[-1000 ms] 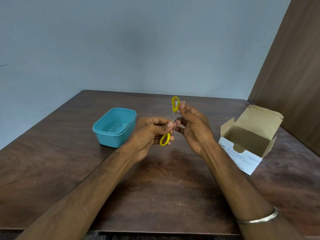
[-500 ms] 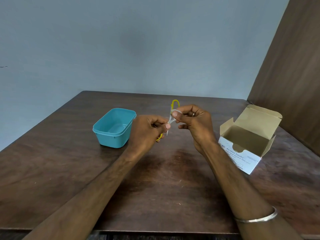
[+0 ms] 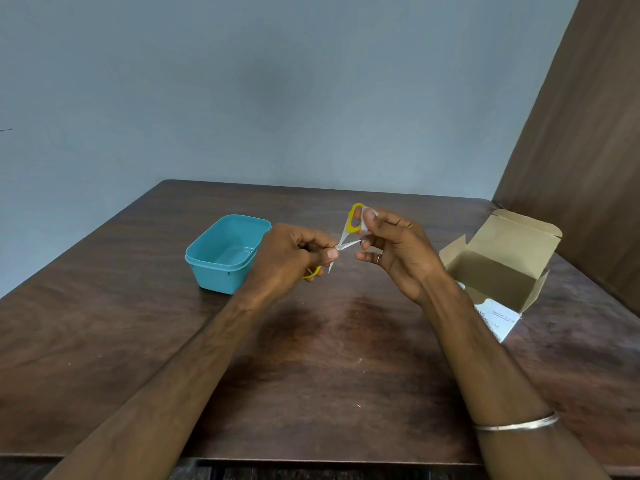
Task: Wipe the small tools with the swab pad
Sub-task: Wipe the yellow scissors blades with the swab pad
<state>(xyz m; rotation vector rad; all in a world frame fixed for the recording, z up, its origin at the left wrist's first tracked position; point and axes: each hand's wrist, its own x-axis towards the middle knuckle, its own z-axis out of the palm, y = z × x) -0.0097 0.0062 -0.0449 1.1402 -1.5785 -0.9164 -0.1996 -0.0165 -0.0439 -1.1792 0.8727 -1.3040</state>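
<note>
Scissors (image 3: 347,237) being held opened by left hand (image 3: 291,258) | upper handle being wiped with swab pad (image 3: 367,216), pinched in right hand (image 3: 398,251) | wiping judged midway; other tools unseen.

Small scissors (image 3: 347,233) with yellow loop handles, blades spread open, held above the table, 1 loop raised, the other low, white swab pad (image 3: 367,216) touching the upper loop

A dark wood-grain worktop (image 3: 329,358) carries two things: an open teal plastic tub (image 3: 227,254) towards the left, and an open cardboard swab box (image 3: 498,271) near its right edge, well apart.
</note>
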